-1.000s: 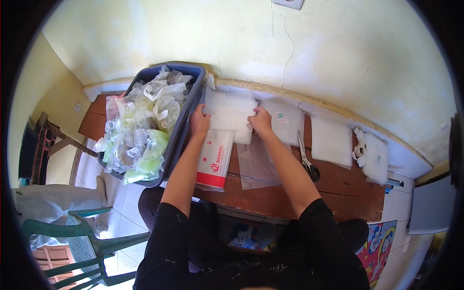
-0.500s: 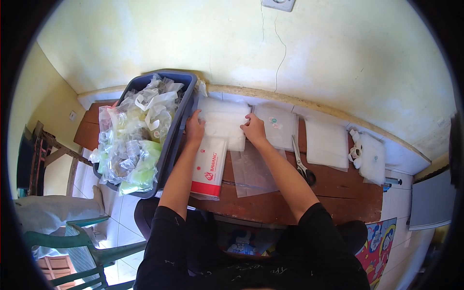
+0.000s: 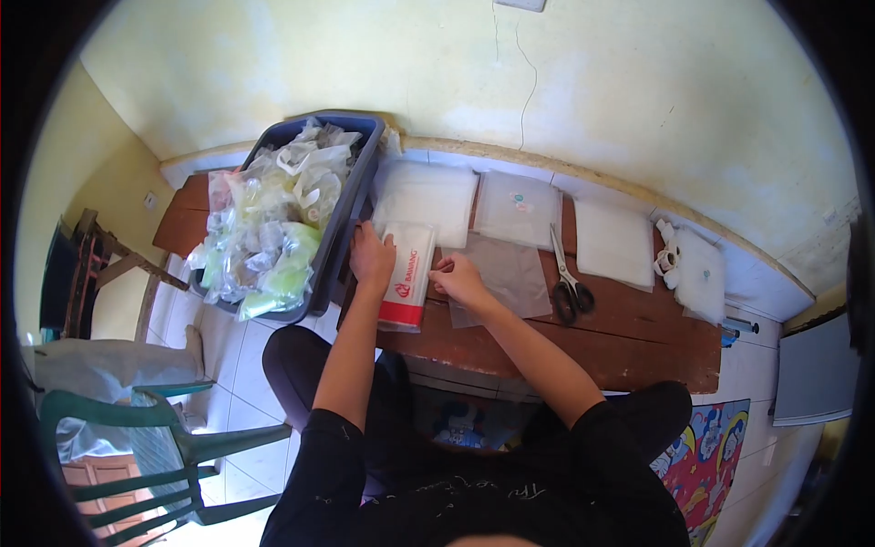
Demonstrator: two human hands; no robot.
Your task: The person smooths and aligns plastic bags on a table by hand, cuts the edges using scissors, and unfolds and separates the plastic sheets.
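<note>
Red-and-white BAWANG pack [image 3: 406,273] on brown bench [image 3: 629,351], between left hand [image 3: 370,259] and right hand [image 3: 460,279]; left fingers spread from thumb, right fingers bunched narrow at pack edge, firm grip can't be told. Slick plastic could slip under uneven pressure; right hand could drag clear bag [image 3: 512,272] below. Cracked pale wall [image 3: 629,91] behind, tiled floor [image 3: 244,390].

I have the left-hand grip [image 3: 372,258] at the left edge of the red-and-white BAWANG pack [image 3: 401,284], thumb over it; my right-hand grip [image 3: 460,279] curls by its right edge, contact unclear to me. On the brown table [image 3: 629,356] I see clear plastic [image 3: 510,275], open-bladed scissors [image 3: 567,290] and a pale stack [image 3: 433,190] behind the pack; leftward, a dark basin [image 3: 344,232] heaped with plastic bags [image 3: 273,223].
</note>
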